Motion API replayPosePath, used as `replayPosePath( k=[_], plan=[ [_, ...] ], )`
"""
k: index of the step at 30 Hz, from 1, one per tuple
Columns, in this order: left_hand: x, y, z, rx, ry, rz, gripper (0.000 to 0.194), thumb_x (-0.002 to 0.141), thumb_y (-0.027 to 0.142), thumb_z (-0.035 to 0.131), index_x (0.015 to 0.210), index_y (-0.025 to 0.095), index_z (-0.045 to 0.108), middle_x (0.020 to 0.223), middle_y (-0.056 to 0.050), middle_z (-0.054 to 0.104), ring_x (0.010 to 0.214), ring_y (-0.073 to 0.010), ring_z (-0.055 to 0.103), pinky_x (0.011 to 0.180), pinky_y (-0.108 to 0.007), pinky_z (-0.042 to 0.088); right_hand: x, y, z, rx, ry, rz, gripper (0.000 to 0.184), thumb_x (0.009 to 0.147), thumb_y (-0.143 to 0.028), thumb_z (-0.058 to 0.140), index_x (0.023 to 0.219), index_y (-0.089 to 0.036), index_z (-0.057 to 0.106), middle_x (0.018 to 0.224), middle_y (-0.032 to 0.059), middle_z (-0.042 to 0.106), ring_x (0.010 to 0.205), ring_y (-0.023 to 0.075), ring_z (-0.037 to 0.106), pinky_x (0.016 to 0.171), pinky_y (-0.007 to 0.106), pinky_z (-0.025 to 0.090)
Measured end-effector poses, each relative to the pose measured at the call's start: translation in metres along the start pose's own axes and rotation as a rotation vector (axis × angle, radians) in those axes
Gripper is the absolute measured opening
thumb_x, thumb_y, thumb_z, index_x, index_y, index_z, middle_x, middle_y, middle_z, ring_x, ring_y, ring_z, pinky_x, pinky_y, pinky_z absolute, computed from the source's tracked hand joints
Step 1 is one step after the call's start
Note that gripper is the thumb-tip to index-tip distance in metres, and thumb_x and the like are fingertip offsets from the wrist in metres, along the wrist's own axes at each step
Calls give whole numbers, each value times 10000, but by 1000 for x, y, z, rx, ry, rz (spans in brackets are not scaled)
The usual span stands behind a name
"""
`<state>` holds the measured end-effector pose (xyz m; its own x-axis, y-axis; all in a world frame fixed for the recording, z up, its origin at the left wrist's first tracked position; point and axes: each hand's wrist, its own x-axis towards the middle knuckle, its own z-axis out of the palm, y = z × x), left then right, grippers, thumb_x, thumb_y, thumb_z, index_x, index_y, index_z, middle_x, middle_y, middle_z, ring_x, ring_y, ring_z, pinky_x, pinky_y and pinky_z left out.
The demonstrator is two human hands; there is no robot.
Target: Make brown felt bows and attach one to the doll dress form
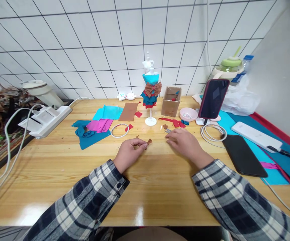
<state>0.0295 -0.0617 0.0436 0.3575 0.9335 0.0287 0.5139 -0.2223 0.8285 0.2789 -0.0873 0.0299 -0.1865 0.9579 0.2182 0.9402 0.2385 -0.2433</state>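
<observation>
White tiled wall (pixel 129 33) behind wooden counter (pixel 145 190) | centre of frame: my left grip (pixel 129 153) pinches a small brown cloth scrap (pixel 149 141), its long axis slanting up-right | right of centre: metal tool (pixel 168 131) juts upper-left from my right grip (pixel 185 142), the nearer hand; I can't tell whether it's closed on it

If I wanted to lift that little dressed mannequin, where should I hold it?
Probably by the bare white stem just below the skirt, coming from the near side: it stands upright, so the stem shows there, while the bow above looks easily crushed and the box sits close on the right.
</observation>
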Motion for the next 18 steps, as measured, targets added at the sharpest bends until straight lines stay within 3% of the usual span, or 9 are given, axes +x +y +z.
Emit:
replayPosePath(
  k=[6, 13, 15, 18],
  plan=[
    [-1, 7, 5, -49, 3, -21, 215, 761, 361, 620, 768, 167, 713, 689, -29, 731, 609, -157, 645, 557, -242, 486, 8, -4, 4, -69, -65, 47, 159, 887, -279, 564, 892, -203, 703, 951, 67, 646, 940, 205, 538, 794, 304, 390],
    [0, 0, 9, -206, -8, -48, 222, 767, 372, 627, 790, 157, 674, 796, -67, 756, 737, -188, 704, 665, -271, 530, 6, -18, 11, -194, -62, 55, 192, 925, -178, 438, 948, -133, 623, 975, 130, 594, 916, 237, 519, 792, 345, 378],
    [1, -2, 9, -190, -22, -70, 218, 781, 373, 618, 793, 159, 662, 753, -58, 751, 699, -177, 701, 638, -256, 517, 4, -24, 9, -98, -19, 85, 174, 916, -183, 448, 928, -146, 617, 966, 118, 597, 924, 232, 522, 798, 340, 382],
    [2, -4, 10, -199, -12, -83, 217, 789, 375, 610, 789, 160, 639, 724, -51, 742, 651, -159, 686, 590, -233, 493, 1, -31, 2, 217, 33, 160, 137, 879, -240, 516, 848, -180, 635, 910, 65, 618, 856, 192, 543, 756, 301, 405]
  ],
)
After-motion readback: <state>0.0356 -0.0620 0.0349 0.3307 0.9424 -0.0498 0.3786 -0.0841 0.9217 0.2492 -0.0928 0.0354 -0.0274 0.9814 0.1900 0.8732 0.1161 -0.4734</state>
